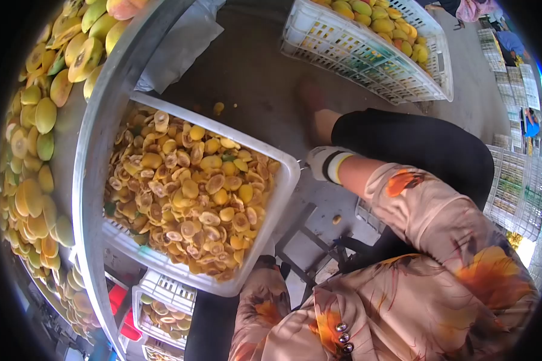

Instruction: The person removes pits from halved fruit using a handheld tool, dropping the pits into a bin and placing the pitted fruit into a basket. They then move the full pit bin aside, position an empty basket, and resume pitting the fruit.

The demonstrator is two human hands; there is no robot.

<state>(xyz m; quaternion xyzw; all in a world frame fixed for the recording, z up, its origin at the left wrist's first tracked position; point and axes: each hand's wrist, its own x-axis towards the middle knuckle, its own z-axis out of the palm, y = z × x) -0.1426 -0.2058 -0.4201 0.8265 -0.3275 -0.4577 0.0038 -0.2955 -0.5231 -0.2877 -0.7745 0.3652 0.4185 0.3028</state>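
Observation:
My right hand (325,163), in a pale knit glove with a dark and yellow cuff, is closed beside the corner of a white plastic crate (288,188). A thin metal piece (301,166) shows between the glove and the crate corner; its kind is too small to make out. The crate is heaped with cut yellow mango pieces and stones (190,189). My left sleeve (262,298) reaches up to the crate's near rim, and the left hand itself is hidden there.
A metal table edge (81,174) runs along the left, with many mangoes (45,114) piled behind it. Another white crate (355,54) of mangoes stands on the floor ahead. A smaller crate (162,286) sits below the table. Stacked crates (515,180) and people are at the far right.

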